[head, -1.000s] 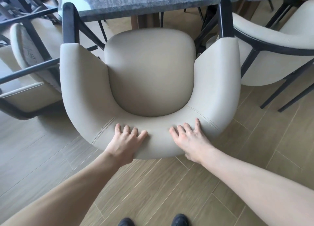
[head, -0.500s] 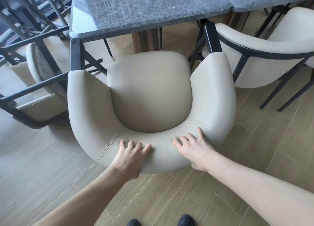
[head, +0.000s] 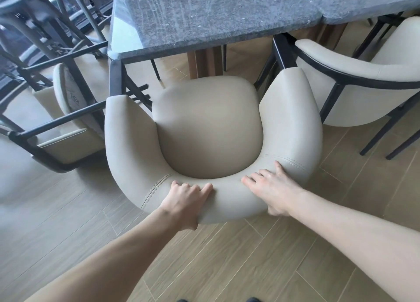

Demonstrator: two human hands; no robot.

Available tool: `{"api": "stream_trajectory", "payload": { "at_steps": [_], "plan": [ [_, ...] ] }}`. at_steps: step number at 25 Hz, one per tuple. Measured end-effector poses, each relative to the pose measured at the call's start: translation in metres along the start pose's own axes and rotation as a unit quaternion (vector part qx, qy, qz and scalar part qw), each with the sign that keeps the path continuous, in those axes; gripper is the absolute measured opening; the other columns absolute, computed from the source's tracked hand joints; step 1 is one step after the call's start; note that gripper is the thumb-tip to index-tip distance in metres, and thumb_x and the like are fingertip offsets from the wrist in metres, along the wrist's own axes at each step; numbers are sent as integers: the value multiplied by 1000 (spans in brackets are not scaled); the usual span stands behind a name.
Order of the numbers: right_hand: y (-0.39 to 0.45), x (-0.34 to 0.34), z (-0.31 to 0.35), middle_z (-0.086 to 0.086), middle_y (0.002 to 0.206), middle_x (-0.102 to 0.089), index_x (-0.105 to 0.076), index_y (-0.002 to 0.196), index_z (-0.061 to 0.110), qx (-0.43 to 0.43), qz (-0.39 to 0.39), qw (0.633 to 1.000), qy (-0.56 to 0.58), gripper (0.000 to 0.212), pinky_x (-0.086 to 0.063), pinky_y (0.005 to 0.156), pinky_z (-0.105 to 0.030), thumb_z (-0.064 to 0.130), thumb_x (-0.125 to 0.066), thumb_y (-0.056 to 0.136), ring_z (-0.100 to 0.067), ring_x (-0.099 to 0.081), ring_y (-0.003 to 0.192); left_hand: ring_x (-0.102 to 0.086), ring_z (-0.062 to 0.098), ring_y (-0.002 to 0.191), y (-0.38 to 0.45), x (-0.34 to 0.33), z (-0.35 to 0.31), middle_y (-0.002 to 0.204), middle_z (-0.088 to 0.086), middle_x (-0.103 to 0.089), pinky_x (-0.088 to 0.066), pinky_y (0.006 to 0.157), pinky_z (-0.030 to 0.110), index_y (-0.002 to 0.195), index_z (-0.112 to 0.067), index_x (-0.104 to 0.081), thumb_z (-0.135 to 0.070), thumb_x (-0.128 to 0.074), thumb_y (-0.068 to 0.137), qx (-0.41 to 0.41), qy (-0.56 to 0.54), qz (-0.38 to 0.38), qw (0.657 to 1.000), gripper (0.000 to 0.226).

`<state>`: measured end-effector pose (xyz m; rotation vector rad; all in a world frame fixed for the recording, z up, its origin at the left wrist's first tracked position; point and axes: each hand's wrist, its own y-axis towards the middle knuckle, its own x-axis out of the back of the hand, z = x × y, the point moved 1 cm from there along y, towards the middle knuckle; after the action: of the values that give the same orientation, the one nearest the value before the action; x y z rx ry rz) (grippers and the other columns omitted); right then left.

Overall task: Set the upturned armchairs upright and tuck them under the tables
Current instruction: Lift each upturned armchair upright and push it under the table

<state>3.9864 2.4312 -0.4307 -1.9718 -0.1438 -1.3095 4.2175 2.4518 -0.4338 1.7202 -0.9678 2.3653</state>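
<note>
1. I see the armchair point(head: 211, 129) upright at frame centre, its front just short of the table point(head: 216, 18) edge above
2. My left hand point(head: 185, 201) grips its backrest, fingers curled over the top
3. My right hand point(head: 271, 189) lies there with fingers spread, thumb behind
4. Another upturned chair point(head: 66, 111) lies at left

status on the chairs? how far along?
Done: the armchair on the right stands upright at the table. In hand: left hand and right hand grip the middle armchair's backrest; its seat isn't under the table. Left: the upturned armchair on the floor.
</note>
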Motion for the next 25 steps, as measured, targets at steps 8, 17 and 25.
{"api": "stream_trajectory", "payload": {
  "at_steps": [8, 17, 25],
  "plan": [
    [14, 20, -26, -2, 130, -50, -27, 144, 15, 14, 11, 1000, 7, 79, -24, 113, -63, 11, -69, 77, -26, -50, 125, -65, 27, 96, 14, 20, 16, 104, -1, -64, -50, 76, 38, 117, -19, -37, -34, -82, 65, 0, -28, -3, 1000, 70],
    [41, 41, -41, -3, 125, -47, -30, 140, 15, -18, -34, 999, 3, 79, -32, 109, -58, 18, -73, 74, -27, -48, 120, -54, 24, 107, 36, 30, 41, 118, -3, -55, -47, 94, 39, 136, -24, -35, -44, -80, 65, 34, -34, -33, 998, 86],
    [38, 43, -33, -2, 105, -54, -37, 119, 14, -25, -38, 999, -16, 56, -39, 98, -54, 13, -70, 74, -28, -59, 108, -60, 26, 99, 33, 29, 37, 105, -3, -61, -52, 84, 41, 130, -23, -37, -33, -78, 68, 30, -34, -38, 998, 75]
  ]
}}
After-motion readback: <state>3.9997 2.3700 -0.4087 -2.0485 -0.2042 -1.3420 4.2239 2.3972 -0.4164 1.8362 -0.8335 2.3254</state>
